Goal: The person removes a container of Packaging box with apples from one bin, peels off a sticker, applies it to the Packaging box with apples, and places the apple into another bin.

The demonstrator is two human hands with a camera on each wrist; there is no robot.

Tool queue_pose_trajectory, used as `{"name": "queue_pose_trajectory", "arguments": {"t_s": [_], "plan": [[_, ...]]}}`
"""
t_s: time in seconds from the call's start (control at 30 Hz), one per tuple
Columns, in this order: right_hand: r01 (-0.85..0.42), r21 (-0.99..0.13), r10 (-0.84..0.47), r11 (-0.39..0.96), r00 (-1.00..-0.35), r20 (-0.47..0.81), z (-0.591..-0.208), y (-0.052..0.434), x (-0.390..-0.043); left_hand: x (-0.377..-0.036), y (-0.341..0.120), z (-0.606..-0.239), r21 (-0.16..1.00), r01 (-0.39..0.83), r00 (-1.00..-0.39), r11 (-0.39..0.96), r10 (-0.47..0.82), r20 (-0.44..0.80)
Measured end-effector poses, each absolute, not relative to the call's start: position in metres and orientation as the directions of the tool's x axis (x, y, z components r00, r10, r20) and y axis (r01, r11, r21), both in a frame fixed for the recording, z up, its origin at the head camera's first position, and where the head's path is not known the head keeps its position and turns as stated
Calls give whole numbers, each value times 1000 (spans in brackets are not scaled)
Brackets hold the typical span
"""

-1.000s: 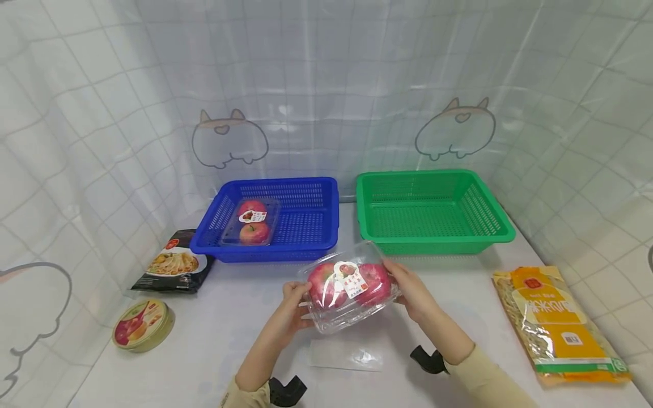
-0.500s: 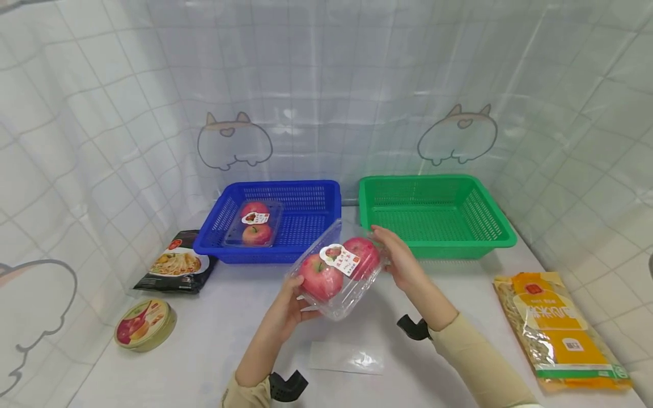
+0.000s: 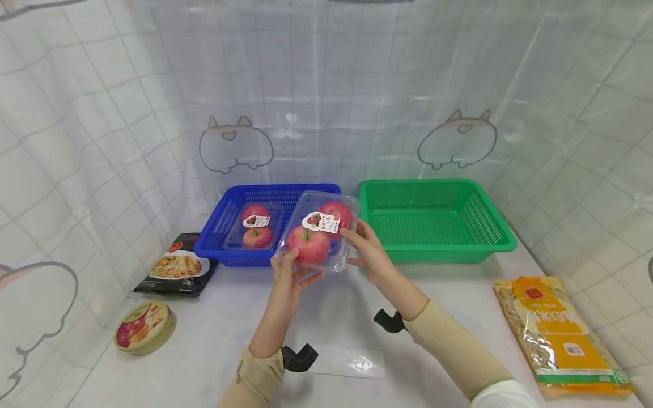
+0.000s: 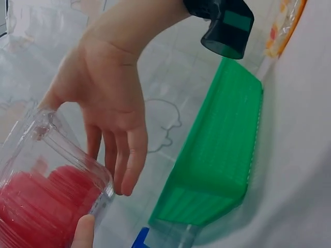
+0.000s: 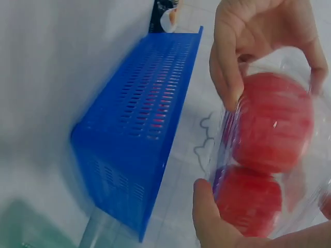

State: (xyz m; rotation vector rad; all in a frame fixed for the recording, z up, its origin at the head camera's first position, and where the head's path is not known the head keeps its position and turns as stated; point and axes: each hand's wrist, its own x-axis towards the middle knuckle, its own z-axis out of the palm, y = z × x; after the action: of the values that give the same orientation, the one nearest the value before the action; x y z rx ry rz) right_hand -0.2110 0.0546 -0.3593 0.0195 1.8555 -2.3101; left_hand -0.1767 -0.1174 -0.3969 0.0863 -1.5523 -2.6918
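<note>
Two hands on one clear clamshell of two red apples (image 3: 317, 238), held in the air over the near right edge of the blue basket (image 3: 224, 218). Left hand (image 3: 292, 277) grips its near end, fingers curled under, thumb on top. Right hand (image 3: 369, 255) touches the right side with fingers nearly straight, not wrapped round it. A second two-apple clamshell (image 3: 254, 226) lies inside the blue basket. One green basket (image 3: 502, 229) to the right. On the tabletop (image 3: 219, 334): one round tin (image 3: 145, 327) and one dark noodle packet (image 3: 176, 271) left, one yellow noodle bag (image 3: 558, 331) right.
</note>
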Motion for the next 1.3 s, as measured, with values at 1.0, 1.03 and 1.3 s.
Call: {"name": "queue_pose_trajectory", "arguments": {"t_s": [1.0,1.03,1.3], "plan": [[235,-968,-12,-86,-972,-235,-359,-1,-299,-286,-187,-377,934,-18,-1000,357,-23,-10],[241,-967,-11,-83,-970,-241,-365,-3,-306,-287,-188,-380,928,-25,-1000,371,-18,-19],[227,-973,91,29,-970,-224,-533,-26,-469,-295,-190,-398,776,1,-1000,631,-4,5]]}}
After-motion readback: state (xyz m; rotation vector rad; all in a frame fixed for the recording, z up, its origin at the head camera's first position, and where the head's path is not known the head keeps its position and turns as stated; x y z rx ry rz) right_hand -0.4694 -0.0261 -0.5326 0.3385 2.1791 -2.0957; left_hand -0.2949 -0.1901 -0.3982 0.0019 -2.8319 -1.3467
